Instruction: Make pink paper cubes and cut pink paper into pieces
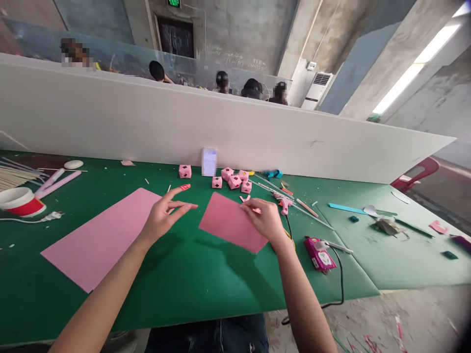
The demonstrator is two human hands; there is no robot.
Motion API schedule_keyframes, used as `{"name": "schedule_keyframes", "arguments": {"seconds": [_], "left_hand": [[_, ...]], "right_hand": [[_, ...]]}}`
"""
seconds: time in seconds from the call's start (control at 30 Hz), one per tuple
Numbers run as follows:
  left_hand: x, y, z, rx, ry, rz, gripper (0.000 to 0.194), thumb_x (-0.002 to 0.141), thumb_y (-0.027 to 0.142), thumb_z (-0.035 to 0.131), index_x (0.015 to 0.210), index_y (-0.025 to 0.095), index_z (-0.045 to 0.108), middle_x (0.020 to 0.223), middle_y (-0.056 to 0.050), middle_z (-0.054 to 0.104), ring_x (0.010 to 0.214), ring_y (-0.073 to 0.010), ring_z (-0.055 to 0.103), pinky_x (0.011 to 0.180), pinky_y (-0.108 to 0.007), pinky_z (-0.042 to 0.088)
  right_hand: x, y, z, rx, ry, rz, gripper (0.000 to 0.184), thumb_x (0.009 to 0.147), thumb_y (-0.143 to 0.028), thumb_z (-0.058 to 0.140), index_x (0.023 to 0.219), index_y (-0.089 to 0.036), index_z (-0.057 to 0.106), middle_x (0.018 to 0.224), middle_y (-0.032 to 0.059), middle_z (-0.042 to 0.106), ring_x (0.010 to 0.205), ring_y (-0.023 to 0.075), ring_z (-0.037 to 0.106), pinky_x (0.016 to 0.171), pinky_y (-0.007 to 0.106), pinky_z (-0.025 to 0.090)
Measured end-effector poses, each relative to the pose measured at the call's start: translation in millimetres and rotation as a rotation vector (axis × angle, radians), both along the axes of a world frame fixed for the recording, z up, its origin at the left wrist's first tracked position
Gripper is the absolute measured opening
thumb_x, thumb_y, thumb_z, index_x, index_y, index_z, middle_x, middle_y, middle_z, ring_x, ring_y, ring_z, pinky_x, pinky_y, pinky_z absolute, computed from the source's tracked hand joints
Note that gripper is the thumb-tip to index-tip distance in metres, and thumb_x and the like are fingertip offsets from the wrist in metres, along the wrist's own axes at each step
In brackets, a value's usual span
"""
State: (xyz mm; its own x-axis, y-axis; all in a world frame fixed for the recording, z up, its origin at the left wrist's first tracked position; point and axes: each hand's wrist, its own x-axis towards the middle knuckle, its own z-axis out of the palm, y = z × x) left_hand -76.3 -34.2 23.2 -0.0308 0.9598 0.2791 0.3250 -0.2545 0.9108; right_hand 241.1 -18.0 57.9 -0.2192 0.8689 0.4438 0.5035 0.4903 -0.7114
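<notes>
My right hand (264, 215) pinches the upper right edge of a pink paper sheet (230, 223), which is held raised and tilted over the green table. To the left, my left hand (167, 211) hovers with its fingers apart and nothing in them; a red patterned wrap covers one fingertip. Beneath and beside the left forearm lies a larger light pink sheet (106, 235), flat on the table. Beyond the hands sit several small pink paper boxes (234, 182) with dark diamond shapes on their sides. A pink glue gun (284, 203) rests just past my right hand.
A white partition (165, 122) runs behind the table (176, 289); several people are beyond it. A phone-like screen (209, 162) leans against it. A red-and-white cup (22, 202) is at left. A magenta power strip (320, 255) with a black cord lies at right.
</notes>
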Motion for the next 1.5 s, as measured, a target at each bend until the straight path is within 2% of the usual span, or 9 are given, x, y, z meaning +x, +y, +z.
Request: {"name": "schedule_keyframes", "arguments": {"seconds": [0.1,0.27,0.5,0.7,0.93,1.1,1.27,1.37,1.5], "left_hand": [[-3,20,-34.4,-0.239,-0.426,0.074,0.08,0.077,0.055,0.088,0.144,0.022,0.059,0.104,-0.008,0.083,0.11,-0.0294,0.078,0.113,-0.046,0.052],[20,31,-98.2,-0.418,-0.555,0.038,0.09,0.08,0.081,0.07,0.138,0.012,0.059,0.099,-0.017,0.082,0.099,-0.0344,0.08,0.097,-0.051,0.059],[31,16,-109.6,-0.523,-0.535,-0.223,0.067,0.093,0.074,0.061,0.126,0.017,0.072,0.118,-0.017,0.079,0.105,-0.0326,0.077,0.089,-0.04,0.06],[30,19,-104.7,-0.545,-0.607,-0.131,0.06,0.074,0.044,0.093,0.123,0.016,0.073,0.119,-0.015,0.079,0.103,-0.0286,0.076,0.089,-0.036,0.06],[34,15,-103.1,-0.456,-0.651,0.073,0.065,0.063,0.046,0.099,0.113,0.016,0.069,0.097,-0.011,0.08,0.087,-0.0236,0.076,0.076,-0.03,0.061],[40,6,-91.0,-0.357,-0.639,0.203,0.068,0.058,0.047,0.1,0.112,0.021,0.068,0.093,-0.004,0.078,0.08,-0.0194,0.073,0.068,-0.024,0.058],[51,-4,-85.2,-0.318,-0.522,0.157,0.077,0.053,0.056,0.1,0.113,0.02,0.069,0.102,-0.008,0.077,0.087,-0.0246,0.074,0.063,-0.025,0.057],[59,-9,-82.8,-0.358,-0.547,0.057,0.095,0.052,0.079,0.09,0.12,0.017,0.066,0.112,-0.014,0.077,0.093,-0.0309,0.075,0.064,-0.029,0.059],[67,-14,-82.1,-0.391,-0.637,-0.031,0.105,0.056,0.09,0.079,0.13,0.018,0.062,0.118,-0.017,0.076,0.099,-0.0367,0.076,0.069,-0.036,0.062]], "right_hand": [[13,18,-16.9,-0.097,0.179,-0.095,0.036,0.093,-0.055,0.066,0.086,-0.021,0.077,0.081,0.005,0.079,0.071,0.0203,0.068,0.064,0.03,0.049],[-10,34,-82.2,-0.224,0.406,-0.211,0.049,0.088,-0.068,0.063,0.081,-0.02,0.071,0.075,0.0043,0.072,0.065,0.0181,0.06,0.059,0.029,0.045],[-53,32,-152.7,-0.369,0.585,-0.261,0.05,0.086,-0.07,0.061,0.092,-0.021,0.063,0.071,-0.0007,0.062,0.062,0.0155,0.05,0.058,0.027,0.041],[-53,25,-154.5,-0.484,0.641,-0.18,0.052,0.086,-0.065,0.065,0.115,-0.021,0.062,0.075,0.0002,0.069,0.061,0.0163,0.053,0.058,0.028,0.041],[-58,13,-148.4,-0.494,0.679,-0.217,0.058,0.08,-0.065,0.073,0.121,-0.024,0.068,0.139,0.0134,0.062,0.109,0.0258,0.063,0.089,0.041,0.055],[-66,-1,-139.1,-0.6,0.723,-0.098,0.057,0.085,-0.07,0.068,0.124,-0.028,0.072,0.145,0.0103,0.061,0.131,0.0281,0.059,0.11,0.046,0.05],[-79,-16,-129.2,-0.977,1.035,0.136,0.073,0.087,-0.074,0.067,0.149,-0.036,0.055,0.168,0.0045,0.044,0.144,0.0291,0.053,0.112,0.047,0.049],[-85,-20,-123.5,-1.058,1.097,0.157,0.086,0.082,-0.08,0.067,0.155,-0.037,0.048,0.176,0.0027,0.028,0.144,0.0294,0.053,0.108,0.046,0.053],[-88,-21,-121.6,-1.035,1.139,0.176,0.091,0.078,-0.081,0.071,0.154,-0.038,0.046,0.174,0.0047,0.033,0.136,0.0291,0.061,0.1,0.045,0.058]]}}
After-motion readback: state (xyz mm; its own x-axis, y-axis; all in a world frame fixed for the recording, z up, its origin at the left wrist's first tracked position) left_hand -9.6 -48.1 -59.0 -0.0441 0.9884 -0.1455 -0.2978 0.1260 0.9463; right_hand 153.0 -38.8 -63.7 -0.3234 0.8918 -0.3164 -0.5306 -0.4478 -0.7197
